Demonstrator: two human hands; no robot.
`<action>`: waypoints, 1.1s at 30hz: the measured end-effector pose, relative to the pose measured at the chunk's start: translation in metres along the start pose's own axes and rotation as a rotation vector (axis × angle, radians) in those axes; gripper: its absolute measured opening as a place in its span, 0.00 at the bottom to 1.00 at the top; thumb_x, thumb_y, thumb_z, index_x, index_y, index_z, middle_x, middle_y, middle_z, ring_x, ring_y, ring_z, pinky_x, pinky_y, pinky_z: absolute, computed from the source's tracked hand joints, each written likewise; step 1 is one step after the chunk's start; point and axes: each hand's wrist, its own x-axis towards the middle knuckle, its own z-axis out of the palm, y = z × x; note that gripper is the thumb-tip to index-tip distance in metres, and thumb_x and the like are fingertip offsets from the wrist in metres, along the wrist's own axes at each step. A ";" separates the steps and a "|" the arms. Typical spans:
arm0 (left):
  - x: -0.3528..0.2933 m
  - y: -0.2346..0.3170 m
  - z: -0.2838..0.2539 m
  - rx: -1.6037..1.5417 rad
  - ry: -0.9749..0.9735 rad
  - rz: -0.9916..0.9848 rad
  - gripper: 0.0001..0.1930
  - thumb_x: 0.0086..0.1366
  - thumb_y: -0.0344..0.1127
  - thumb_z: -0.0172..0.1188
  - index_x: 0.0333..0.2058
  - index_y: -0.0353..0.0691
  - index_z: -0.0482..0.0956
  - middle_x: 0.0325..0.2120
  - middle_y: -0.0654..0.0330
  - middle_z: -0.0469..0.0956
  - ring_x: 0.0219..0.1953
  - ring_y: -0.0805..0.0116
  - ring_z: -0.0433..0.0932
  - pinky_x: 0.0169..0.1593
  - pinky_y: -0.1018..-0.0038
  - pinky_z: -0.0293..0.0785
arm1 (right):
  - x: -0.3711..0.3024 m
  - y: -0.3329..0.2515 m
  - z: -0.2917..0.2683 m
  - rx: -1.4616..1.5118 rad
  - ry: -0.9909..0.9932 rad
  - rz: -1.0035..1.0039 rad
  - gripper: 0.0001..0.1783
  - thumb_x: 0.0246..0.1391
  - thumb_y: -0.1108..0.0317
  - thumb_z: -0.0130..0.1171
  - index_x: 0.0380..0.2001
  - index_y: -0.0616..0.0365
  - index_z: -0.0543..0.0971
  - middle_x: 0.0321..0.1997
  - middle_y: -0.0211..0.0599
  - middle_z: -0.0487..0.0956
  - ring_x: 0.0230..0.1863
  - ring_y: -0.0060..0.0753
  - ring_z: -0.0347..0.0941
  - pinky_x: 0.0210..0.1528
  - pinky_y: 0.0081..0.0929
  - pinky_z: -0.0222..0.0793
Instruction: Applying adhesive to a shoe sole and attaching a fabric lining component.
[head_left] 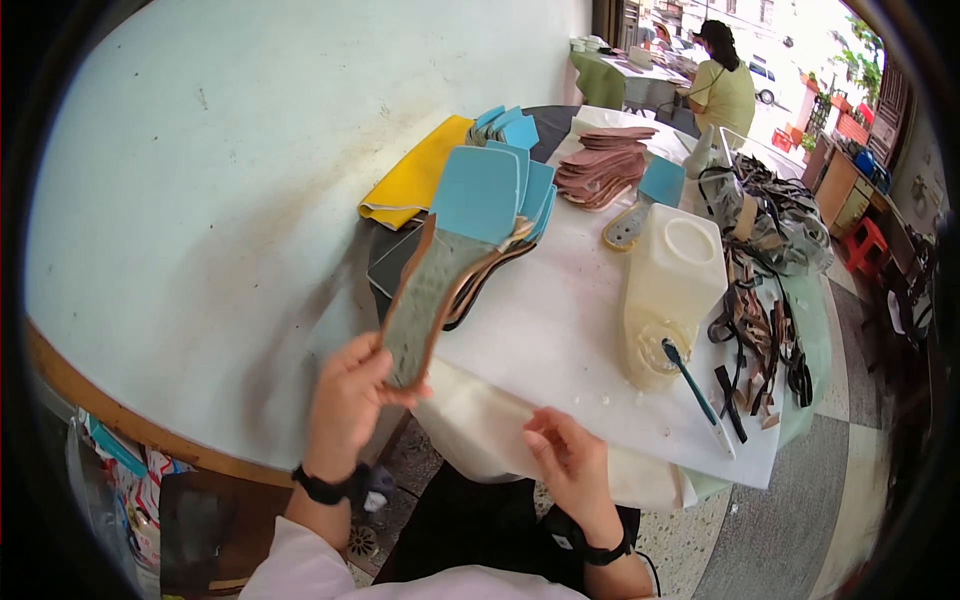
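Open table edge (480, 386) separates left hand (358, 382), gripping a sole (420, 300), from half-curled right hand (574, 464).

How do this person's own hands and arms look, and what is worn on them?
The left hand and the right hand are bare, without gloves. Each wrist wears a black band: the left band and the right band. A loose, pale pinkish sleeve shows on the left arm.

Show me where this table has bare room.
The widest free patch is the white sheet between the sole piece in the left hand and the plastic jug, nearer than the pink stack. It runs toward the front, left of the brush. The right side is crowded with black straps; the far left, with blue pieces and yellow cloth.
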 end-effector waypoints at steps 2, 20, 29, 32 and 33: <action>0.019 0.017 -0.012 0.130 0.013 0.005 0.16 0.64 0.34 0.46 0.45 0.28 0.69 0.32 0.52 0.78 0.29 0.62 0.80 0.30 0.76 0.76 | -0.001 0.000 0.004 -0.153 0.030 -0.079 0.09 0.52 0.73 0.58 0.36 0.67 0.75 0.26 0.39 0.78 0.23 0.21 0.71 0.25 0.15 0.67; 0.107 0.029 -0.021 0.468 0.080 0.083 0.14 0.60 0.35 0.56 0.40 0.31 0.74 0.26 0.61 0.75 0.13 0.75 0.68 0.18 0.79 0.63 | 0.000 0.007 0.003 0.002 0.047 0.082 0.09 0.52 0.72 0.58 0.35 0.66 0.76 0.24 0.37 0.78 0.25 0.19 0.72 0.28 0.15 0.67; 0.099 -0.005 0.000 1.400 0.218 0.832 0.31 0.56 0.43 0.60 0.54 0.30 0.63 0.52 0.41 0.61 0.52 0.47 0.63 0.53 0.61 0.63 | 0.001 0.004 0.004 0.029 0.040 0.110 0.08 0.54 0.73 0.56 0.36 0.67 0.75 0.24 0.34 0.78 0.25 0.17 0.71 0.29 0.14 0.66; 0.109 -0.029 -0.006 1.482 0.155 0.824 0.33 0.59 0.43 0.57 0.56 0.29 0.58 0.56 0.39 0.57 0.58 0.43 0.56 0.58 0.59 0.56 | 0.001 0.003 0.004 0.040 0.038 0.105 0.08 0.55 0.73 0.55 0.36 0.67 0.75 0.24 0.33 0.77 0.25 0.17 0.70 0.30 0.15 0.66; 0.111 -0.035 -0.009 1.470 0.157 0.868 0.33 0.60 0.42 0.55 0.58 0.29 0.55 0.58 0.40 0.54 0.60 0.43 0.53 0.60 0.60 0.54 | 0.001 0.002 0.005 0.039 0.034 0.105 0.08 0.55 0.73 0.55 0.36 0.67 0.75 0.24 0.33 0.77 0.25 0.17 0.70 0.30 0.15 0.66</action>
